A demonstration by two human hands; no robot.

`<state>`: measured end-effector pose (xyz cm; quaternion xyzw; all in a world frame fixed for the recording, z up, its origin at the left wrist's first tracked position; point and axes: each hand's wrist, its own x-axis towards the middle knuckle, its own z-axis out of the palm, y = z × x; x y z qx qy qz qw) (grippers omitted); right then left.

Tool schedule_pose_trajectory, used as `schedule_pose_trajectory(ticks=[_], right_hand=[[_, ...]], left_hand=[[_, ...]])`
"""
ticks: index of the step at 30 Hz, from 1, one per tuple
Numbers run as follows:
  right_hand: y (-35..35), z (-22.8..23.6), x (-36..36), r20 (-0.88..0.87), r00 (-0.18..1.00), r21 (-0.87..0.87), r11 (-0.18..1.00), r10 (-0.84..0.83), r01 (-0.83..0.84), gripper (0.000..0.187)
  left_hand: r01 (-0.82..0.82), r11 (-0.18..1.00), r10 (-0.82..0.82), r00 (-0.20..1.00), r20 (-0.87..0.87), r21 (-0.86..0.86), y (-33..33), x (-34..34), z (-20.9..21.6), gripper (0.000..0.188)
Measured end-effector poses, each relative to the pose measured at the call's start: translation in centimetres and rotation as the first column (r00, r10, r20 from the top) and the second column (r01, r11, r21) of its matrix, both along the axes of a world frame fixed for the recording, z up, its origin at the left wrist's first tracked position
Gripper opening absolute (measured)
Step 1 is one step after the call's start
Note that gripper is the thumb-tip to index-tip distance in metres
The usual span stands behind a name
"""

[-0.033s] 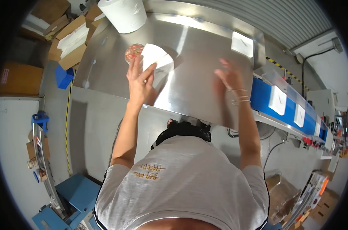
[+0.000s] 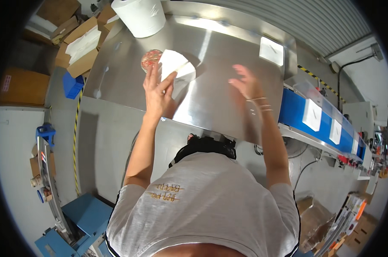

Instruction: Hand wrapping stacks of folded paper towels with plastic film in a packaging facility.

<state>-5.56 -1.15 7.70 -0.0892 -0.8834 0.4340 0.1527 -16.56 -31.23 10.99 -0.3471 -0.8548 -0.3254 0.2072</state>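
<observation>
1. A white paper sheet is pinned by the left hand, fingers spread flat, beside the round dish on the worktop.
2. The right hand hovers right of the dish, fingers released (slightly blurred).
3. The dish appears only partly covered; wrapping seems unfinished.

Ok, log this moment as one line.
left hand: fingers on white paper sheet | round dish: beside sheet | right hand: open, over steel table

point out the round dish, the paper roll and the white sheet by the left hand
round dish point(image 2: 149, 59), head view, on its reddish top
paper roll point(image 2: 141, 16), head view, on its white side
white sheet point(image 2: 173, 63), head view, on its middle
</observation>
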Motion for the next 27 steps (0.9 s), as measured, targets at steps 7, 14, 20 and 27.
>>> schedule_pose_trajectory(ticks=[7, 14, 20, 27], right_hand=[[-7.6, 1.0, -7.8, 0.045, 0.932, -0.235, 0.911, 0.36, -0.34, 0.048], [-1.7, -2.7, -2.8, -0.058, 0.979, -0.711, 0.681, 0.195, -0.177, 0.028], [8.6, -3.7, 9.6, 0.116, 0.875, -0.31, 0.82, -0.469, 0.481, 0.027], [26.0, -7.3, 26.2, 0.145, 0.522, 0.339, 0.538, -0.84, 0.772, 0.046]], left_hand=[[0.042, 0.999, -0.043, 0.996, -0.08, -0.018, -0.5, -0.7, 0.0, 0.037], [0.05, 0.998, -0.054, 0.988, 0.145, 0.033, -0.4, -2.5, 0.4, 0.072], [-0.084, 0.987, 0.042, 0.96, 0.278, 0.14, 3.3, 1.6, 0.8, 0.042], [0.182, 0.967, -0.228, 0.929, 0.291, 0.176, 12.1, 12.0, 1.1, 0.041]])
